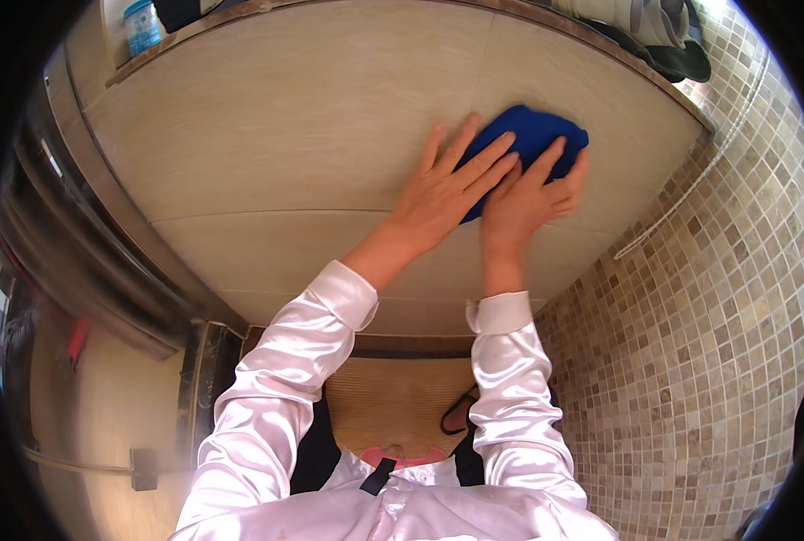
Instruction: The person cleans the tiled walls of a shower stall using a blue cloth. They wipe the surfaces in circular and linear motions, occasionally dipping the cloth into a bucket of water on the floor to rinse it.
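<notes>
A blue cloth [535, 131] lies bunched against a beige tiled panel [312, 117], toward its right side. My left hand [447, 187] rests flat over the cloth's left part, its fingers stretched and apart. Two of its fingertips reach past the cloth onto the tile. On the lower right part of the cloth, my right hand [526, 197] presses down with spread, slightly bent fingers. The hands almost touch where the left fingertips meet the right thumb side. Part of the cloth is hidden beneath both hands.
A brown ledge [266, 11] tops the panel, with a blue container [142, 27] at left and shoes [641, 32] at right. Mosaic tile [690, 343] covers the right side, where a pale cord [690, 194] hangs. A dark metal frame [118, 198] runs along the left.
</notes>
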Motion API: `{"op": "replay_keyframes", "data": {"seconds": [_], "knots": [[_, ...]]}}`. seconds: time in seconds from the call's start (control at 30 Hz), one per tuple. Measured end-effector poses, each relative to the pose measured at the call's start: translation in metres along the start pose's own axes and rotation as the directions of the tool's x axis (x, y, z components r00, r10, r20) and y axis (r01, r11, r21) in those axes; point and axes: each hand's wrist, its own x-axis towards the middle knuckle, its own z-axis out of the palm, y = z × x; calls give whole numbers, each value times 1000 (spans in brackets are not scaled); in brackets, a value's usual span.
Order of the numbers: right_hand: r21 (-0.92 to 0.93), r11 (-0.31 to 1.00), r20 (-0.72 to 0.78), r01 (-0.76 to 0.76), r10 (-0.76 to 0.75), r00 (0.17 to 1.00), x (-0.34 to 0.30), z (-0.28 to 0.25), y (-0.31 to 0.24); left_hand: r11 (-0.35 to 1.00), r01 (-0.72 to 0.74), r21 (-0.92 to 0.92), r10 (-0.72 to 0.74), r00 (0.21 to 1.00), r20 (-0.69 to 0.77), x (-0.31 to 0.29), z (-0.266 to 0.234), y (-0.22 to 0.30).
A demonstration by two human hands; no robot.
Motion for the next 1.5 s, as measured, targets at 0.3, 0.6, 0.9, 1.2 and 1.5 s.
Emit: {"op": "replay_keyframes", "data": {"seconds": [0.3,0.6,0.9,1.2,1.5], "knots": [[329,936,187,-127,67,980,-118,23,10,996,-66,54,51,968,245,-87,32,8],[272,919,299,-285,201,933,-142,10,8,995,5,-97,12,985,174,-98,38,29],[61,995,178,82,-92,980,-20,21,43,990,141,9,-142,990,13,-51,33,33],[143,950,118,-277,262,958,-95,28,63,988,99,-118,-85,989,120,-55,42,50],[119,949,250,-293,257,934,-145,22,55,981,122,-152,-108,989,98,-50,48,47]]}}
